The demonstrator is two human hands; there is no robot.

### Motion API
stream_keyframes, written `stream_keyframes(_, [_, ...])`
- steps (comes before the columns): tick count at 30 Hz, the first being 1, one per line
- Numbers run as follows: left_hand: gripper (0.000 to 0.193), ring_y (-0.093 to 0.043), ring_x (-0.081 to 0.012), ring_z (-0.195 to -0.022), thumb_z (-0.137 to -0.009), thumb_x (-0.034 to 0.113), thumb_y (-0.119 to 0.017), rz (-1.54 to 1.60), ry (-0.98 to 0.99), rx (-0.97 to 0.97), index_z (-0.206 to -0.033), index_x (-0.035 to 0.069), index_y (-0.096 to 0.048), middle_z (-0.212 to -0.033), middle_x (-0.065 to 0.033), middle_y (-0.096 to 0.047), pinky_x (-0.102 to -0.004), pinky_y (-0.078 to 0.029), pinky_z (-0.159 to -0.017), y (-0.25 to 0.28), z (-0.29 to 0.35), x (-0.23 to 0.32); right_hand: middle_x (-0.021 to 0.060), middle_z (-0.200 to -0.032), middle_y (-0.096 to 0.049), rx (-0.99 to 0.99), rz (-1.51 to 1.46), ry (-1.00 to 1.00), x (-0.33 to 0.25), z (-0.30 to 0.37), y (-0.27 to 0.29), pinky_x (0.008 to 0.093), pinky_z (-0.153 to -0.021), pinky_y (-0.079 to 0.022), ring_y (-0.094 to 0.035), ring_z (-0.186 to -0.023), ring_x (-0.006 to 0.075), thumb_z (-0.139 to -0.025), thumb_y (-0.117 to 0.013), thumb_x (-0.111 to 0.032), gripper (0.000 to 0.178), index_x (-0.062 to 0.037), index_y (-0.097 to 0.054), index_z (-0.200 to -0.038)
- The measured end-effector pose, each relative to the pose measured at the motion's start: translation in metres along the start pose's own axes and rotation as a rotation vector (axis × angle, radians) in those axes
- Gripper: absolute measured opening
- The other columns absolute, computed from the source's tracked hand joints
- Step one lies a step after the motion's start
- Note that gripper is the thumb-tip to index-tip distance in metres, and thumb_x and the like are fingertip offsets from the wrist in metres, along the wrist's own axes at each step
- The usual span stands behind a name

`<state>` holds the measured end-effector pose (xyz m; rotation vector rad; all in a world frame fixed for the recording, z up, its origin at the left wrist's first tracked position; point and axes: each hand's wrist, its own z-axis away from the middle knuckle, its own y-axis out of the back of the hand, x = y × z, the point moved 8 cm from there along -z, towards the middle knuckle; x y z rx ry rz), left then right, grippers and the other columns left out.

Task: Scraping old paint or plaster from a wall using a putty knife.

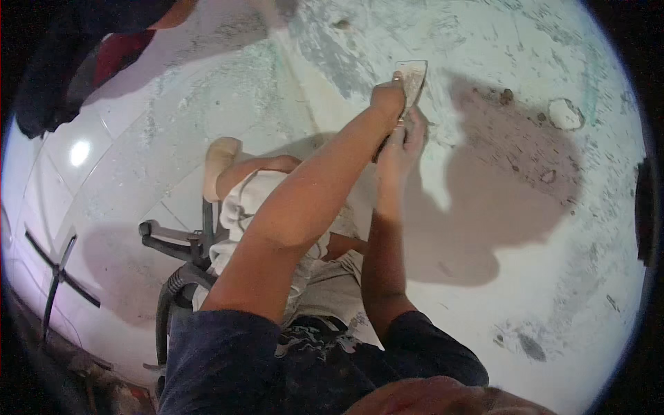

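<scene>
A putty knife (413, 75) with a broad, whitish-smeared blade lies against the pale, patchy wall (512, 41). My left hand (389, 98) is closed around it close to the blade, the thumb pointing up along it. Just below, my right hand (400, 146) grips the handle, its fingers partly raised beside it. Both arms reach forward, the left crossing in from the lower left. Most of the handle is hidden by the hands. Grey and scraped patches mark the wall around the blade.
A large shadow and a round pale patch (566, 114) show on the wall at right. At left are a wheeled chair base (183, 245), a black ribbed hose (181, 282) and a black crossed stand (57, 273) on floor tiles. Another person in dark clothing (59, 62) is at upper left.
</scene>
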<state>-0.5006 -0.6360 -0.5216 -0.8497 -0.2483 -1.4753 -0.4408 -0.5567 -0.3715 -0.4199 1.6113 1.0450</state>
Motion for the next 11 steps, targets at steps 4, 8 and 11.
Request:
stream_keyframes(4, [0.045,-0.063,-0.0283,-0.096,-0.085,0.029,-0.061,-1.116,-0.559,-0.375,-0.112,-0.007,-0.057,-0.104,-0.0209,-0.064,-0.0346,-0.051,-0.079,-0.049,0.072,0.043,0.0192,-0.122,-0.050,-0.006,0.485,0.041,0.006,-0.021,0.058,0.0396,-0.099,-0.036,-0.048,-0.115,0.0300,-0.094,-0.047,-0.018,0.037,-0.0020,-0.046,-0.127])
stream_keyframes(8, [0.051,-0.062,-0.0288,-0.098,-0.081,0.031,-0.059,-1.089,-0.488,-0.330,-0.116,-0.006,-0.055,-0.109,-0.0197,-0.062,-0.0359,-0.050,-0.083,-0.049,0.088,0.007,0.0090,-0.096,-0.059,0.097,-0.004,-0.198,0.030,0.051,0.092,0.0223,-0.049,-0.040,-0.047,-0.058,0.0085,-0.096,-0.044,-0.016,0.033,-0.0103,-0.047,-0.128])
stream_keyframes(11, [0.068,-0.057,-0.0329,-0.111,-0.092,0.053,-0.035,-1.202,-0.504,-0.386,-0.121,-0.006,-0.052,-0.119,-0.0223,-0.058,-0.0404,-0.044,-0.095,-0.066,0.105,-0.001,0.0050,-0.091,-0.060,0.149,-0.372,-0.205,0.066,0.108,0.102,0.0162,-0.039,-0.027,-0.038,-0.047,0.0019,-0.097,-0.043,-0.020,0.038,-0.0158,-0.038,-0.135])
